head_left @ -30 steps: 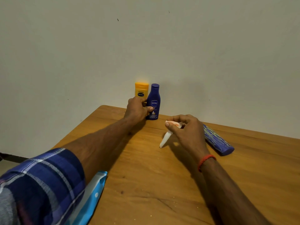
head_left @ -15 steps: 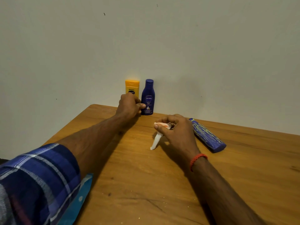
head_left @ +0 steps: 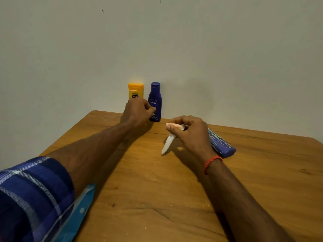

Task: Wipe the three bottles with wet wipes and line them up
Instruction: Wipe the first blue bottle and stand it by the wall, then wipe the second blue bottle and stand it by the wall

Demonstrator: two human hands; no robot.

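L hand point(head_left: 138, 111) is curled round the yellow Vaseline bottle point(head_left: 135, 90) low down, thumb touching the Nivea bottle point(head_left: 155, 98) stood just beside it at the far edge of the table point(head_left: 157, 189). A twisted wet wipe point(head_left: 168, 144) is pinched in the R hand point(head_left: 192, 133); a patterned blue bottle point(head_left: 222, 145) is laid flat behind it.

A yellow bottle point(head_left: 135, 89), dark-blue bottle point(head_left: 155, 100), pale-streaked blue bottle point(head_left: 221, 145) — white wipe point(head_left: 168, 142), blue-plaid sleeve point(head_left: 29, 194).

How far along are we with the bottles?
Lined up: yellow bottle and Nivea bottle stand side by side at the wall, left hand at them; whether wiped, unclear. In hand: right hand pinches the wipe. Remaining: the patterned bottle lies on its side, not in line.
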